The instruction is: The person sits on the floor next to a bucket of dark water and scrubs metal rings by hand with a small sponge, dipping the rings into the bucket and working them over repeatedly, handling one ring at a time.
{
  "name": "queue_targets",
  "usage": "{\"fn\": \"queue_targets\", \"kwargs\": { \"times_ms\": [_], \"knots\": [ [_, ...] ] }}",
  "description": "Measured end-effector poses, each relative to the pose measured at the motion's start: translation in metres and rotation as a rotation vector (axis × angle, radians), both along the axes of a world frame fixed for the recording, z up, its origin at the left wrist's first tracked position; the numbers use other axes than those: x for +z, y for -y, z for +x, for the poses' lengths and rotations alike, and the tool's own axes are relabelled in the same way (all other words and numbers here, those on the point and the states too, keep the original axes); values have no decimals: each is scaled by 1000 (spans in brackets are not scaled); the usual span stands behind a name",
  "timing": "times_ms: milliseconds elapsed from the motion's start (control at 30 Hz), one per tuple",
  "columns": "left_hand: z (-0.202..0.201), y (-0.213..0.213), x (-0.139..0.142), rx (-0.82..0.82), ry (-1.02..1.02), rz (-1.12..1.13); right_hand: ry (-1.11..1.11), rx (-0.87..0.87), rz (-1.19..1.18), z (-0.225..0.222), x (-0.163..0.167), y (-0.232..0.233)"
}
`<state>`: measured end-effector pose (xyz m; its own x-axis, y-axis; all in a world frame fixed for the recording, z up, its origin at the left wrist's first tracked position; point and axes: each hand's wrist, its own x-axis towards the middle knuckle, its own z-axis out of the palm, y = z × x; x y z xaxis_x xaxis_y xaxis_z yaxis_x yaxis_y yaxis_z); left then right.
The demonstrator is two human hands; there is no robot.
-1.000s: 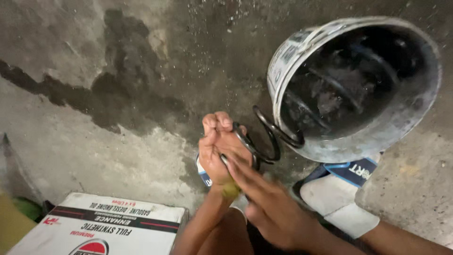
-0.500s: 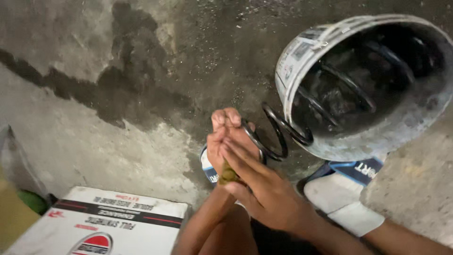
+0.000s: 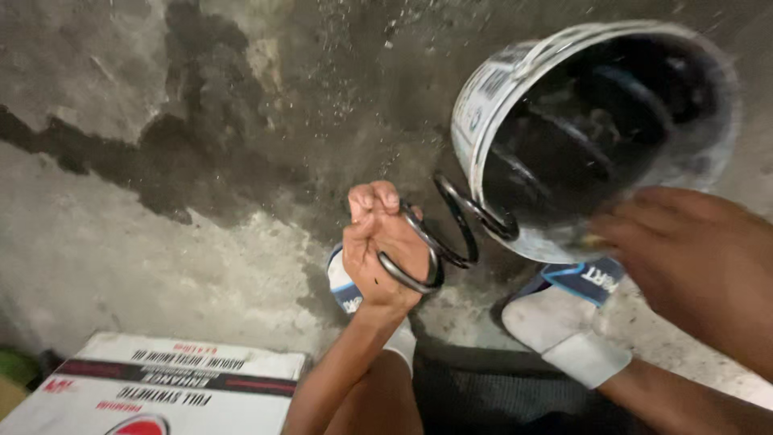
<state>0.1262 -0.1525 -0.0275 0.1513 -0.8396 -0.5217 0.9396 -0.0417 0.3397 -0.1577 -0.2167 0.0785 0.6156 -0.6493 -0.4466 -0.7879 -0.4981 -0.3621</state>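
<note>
My left hand point(image 3: 378, 242) is closed in a fist around the near end of a black coil spring point(image 3: 455, 229). The spring's far end reaches into the mouth of a white plastic bucket point(image 3: 475, 121), which lies tipped on its side with a dark, dirty interior. My right hand point(image 3: 692, 258) is blurred in front of the bucket's lower rim, off the spring and to its right. A small yellowish speck shows at its fingertips; what it is cannot be made out.
My feet in white and blue shoes point(image 3: 564, 322) rest on the stained, wet concrete floor point(image 3: 161, 201) below the bucket. A white cardboard box point(image 3: 161, 387) with red and black print lies at the lower left. A green object point(image 3: 16, 362) peeks in at the left edge.
My right hand has left the spring and left hand and swung right toward the bucket's rim. The left hand keeps its grip on the spring.
</note>
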Motion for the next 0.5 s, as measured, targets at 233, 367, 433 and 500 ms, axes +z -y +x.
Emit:
{"fn": "queue_targets", "kwargs": {
  "times_ms": [233, 367, 433, 500],
  "knots": [
    [-11, 3, -18, 44, 16, -43, -566, -13, 561, 40, -30, 49],
    [-11, 13, -22, 38, -45, -15, -175, -187, 620, 48, 2, 53],
    [-12, 15, -17, 50, -11, 31, 100, -371, 641, 58, 27, 41],
    [-16, 11, -8, 71, 74, 172, 545, -386, 637, 90, 32, 16]
  ]
}}
